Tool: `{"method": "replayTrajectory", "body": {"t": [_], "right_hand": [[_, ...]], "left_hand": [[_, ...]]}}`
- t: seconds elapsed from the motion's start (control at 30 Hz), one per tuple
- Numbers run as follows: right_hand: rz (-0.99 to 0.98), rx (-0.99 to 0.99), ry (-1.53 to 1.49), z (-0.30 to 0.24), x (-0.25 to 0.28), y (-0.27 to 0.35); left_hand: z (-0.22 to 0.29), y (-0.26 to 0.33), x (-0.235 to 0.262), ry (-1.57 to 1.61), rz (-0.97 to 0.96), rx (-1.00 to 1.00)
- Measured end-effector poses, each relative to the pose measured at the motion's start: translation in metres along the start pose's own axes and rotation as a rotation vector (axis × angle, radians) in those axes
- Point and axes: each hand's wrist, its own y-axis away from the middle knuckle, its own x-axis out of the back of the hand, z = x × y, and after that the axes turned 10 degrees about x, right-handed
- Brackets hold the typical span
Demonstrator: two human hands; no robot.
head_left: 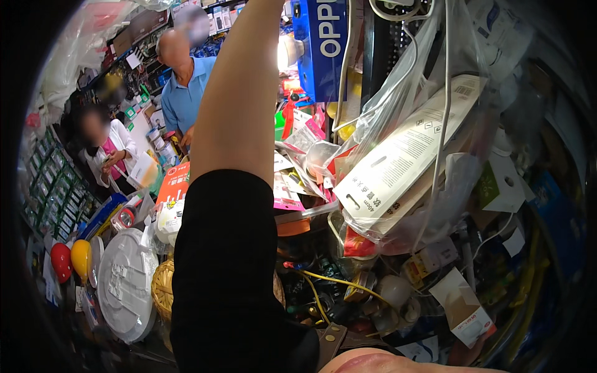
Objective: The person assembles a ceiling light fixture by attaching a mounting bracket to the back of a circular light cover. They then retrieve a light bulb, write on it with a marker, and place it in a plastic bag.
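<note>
Hands out of view, their hold impossible to tell, clear plastic bag [451, 217] containing a long white box [407, 152]

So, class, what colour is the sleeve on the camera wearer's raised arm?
The sleeve is plain black; it shows best in the head view.

White lettering [331, 32] fronts a blue panel [311, 78], upper centre | black print [375, 202] marks a bagged cream carton [398, 158], right of centre
</note>
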Motion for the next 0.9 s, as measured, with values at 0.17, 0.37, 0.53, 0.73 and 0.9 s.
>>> {"method": "replayTrajectory", "body": {"t": [0.17,0.37,0.53,0.73,0.9], "right_hand": [[-0.054,0.001,-0.003,-0.003,-0.006,-0.001],[0.008,0.002,0.042,-0.003,0.000,0.000],[-0.058,-0.010,0.132,-0.003,-0.006,-0.002],[-0.007,-0.012,0.097,-0.002,0.002,-0.001],[0.223,-0.202,0.045,-0.001,0.032,-0.006]], "left_hand": [[0.005,-0.008,0.011,-0.225,0.113,0.023],[0.006,-0.012,0.001,-0.183,0.040,0.022],[-0.004,-0.029,0.010,-0.280,0.114,-0.029],[0.012,-0.003,0.002,-0.199,0.047,0.202],[-0.010,0.005,0.014,0.080,-0.189,-0.077]]}}
